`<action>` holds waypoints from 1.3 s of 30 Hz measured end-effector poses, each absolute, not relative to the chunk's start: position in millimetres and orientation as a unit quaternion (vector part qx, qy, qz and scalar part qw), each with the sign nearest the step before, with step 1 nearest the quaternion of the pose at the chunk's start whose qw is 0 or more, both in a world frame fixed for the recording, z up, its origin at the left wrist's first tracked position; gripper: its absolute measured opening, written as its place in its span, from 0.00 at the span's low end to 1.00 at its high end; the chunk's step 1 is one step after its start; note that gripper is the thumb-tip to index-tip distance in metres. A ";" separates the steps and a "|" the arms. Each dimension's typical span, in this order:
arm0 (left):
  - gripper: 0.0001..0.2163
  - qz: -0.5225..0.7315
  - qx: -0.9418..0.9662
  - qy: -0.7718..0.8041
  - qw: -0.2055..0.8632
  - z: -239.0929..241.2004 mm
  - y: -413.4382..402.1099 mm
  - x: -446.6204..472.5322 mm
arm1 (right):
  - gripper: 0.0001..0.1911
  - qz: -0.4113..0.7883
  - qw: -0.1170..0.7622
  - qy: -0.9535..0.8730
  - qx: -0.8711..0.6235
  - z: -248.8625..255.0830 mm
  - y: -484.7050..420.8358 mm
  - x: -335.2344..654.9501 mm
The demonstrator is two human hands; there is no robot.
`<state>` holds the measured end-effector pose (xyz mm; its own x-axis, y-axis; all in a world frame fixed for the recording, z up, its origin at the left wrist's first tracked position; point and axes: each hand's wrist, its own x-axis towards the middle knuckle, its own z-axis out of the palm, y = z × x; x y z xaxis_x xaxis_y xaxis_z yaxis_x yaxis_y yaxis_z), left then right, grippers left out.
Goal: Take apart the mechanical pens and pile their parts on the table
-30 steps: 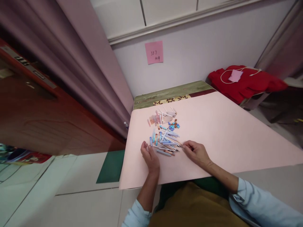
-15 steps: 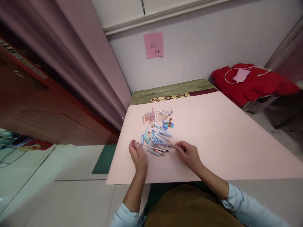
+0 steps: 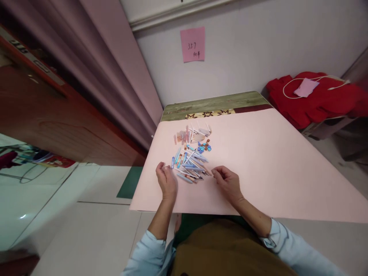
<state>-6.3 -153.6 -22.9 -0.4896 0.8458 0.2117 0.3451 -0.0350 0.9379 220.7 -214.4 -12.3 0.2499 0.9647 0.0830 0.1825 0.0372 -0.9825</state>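
A pile of thin pen-like sticks (image 3: 193,166), blue, pale and brown, lies between my hands on the pink table cover (image 3: 258,165). My left hand (image 3: 167,182) is at the pile's left side, its fingers loosely curved and the thumb apart, with nothing visible in it. A short blue tube (image 3: 173,162) lies just beyond its fingertips. At the pile's right edge, my right hand (image 3: 228,182) has thumb and forefinger pinched close to the dark tips of the sticks. Whether something small is between those fingers is hidden.
Beyond the pile lie small blue and brown pieces (image 3: 204,146), short pinkish tubes (image 3: 184,136) and pale sticks (image 3: 199,134). A pink note (image 3: 193,45) hangs on the wall. Red cloth (image 3: 319,101) with a white cable is at the right, a wooden door (image 3: 66,119) at the left.
The view has tilted and shifted slightly, so the scene sits a little differently. Both hands keep nearly the same places beside the pile; the right fingertips now appear slightly apart from the stick tips.
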 end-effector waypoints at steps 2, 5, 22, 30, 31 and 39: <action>0.18 0.559 0.451 0.658 0.225 -21.4 -154.9 -6.5 | 0.16 0.350 0.519 -0.507 -0.592 -12.7 -213.7 219.7; 0.18 0.564 0.450 0.650 0.239 -20.1 -157.8 -8.1 | 0.15 0.324 0.500 -0.532 -0.602 -13.5 -212.4 217.6; 0.22 0.536 0.502 0.623 0.270 -18.6 -159.1 -12.5 | 0.13 0.306 0.470 -0.528 -0.638 -13.4 -213.2 207.1; 0.23 0.544 0.487 0.624 0.279 -17.0 -159.9 -12.3 | 0.12 0.311 0.458 -0.548 -0.627 -12.8 -214.2 208.4; 0.23 0.545 0.484 0.625 0.278 -17.7 -160.0 -12.5 | 0.12 0.311 0.456 -0.550 -0.626 -13.5 -214.2 208.6; 0.28 0.492 0.554 0.633 0.224 -22.8 -153.8 -6.9 | 0.14 0.357 0.487 -0.499 -0.622 -17.3 -214.6 214.7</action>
